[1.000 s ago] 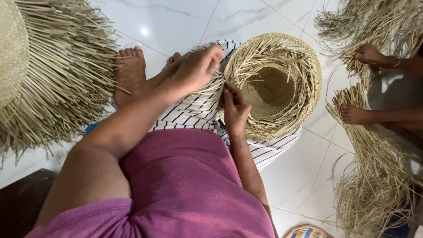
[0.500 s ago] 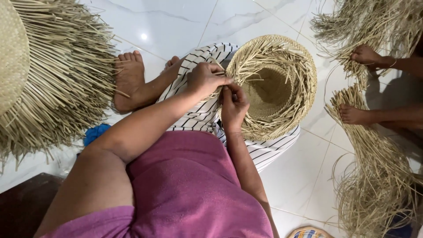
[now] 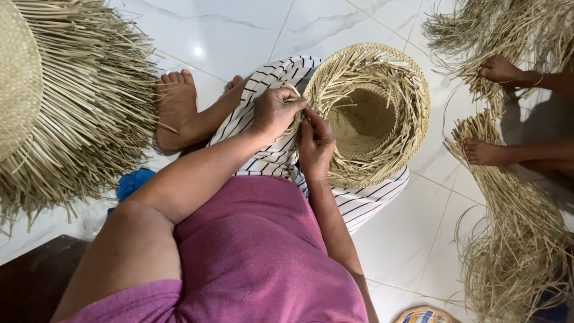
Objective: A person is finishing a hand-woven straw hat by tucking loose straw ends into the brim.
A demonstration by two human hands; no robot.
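A half-woven straw basket (image 3: 382, 101) rests on my lap, which is covered by a white cloth with black stripes (image 3: 269, 155). Loose straw ends stick inward over its open mouth. My left hand (image 3: 272, 112) pinches a straw strand at the basket's near left rim. Right beside it, my right hand (image 3: 314, 143) grips strands on the same stretch of rim. The fingertips of both hands meet at the weave.
A large unfinished straw piece (image 3: 66, 101) with long loose ends lies at the left. My bare foot (image 3: 176, 107) rests on the white tiled floor. Another person's feet (image 3: 496, 69) rest among heaps of straw (image 3: 514, 239) at the right. A blue object (image 3: 133, 182) lies by my left arm.
My left hand has drawn in from an outstretched reach over the rim and closed on a strand beside my right hand. The basket has stayed in place.
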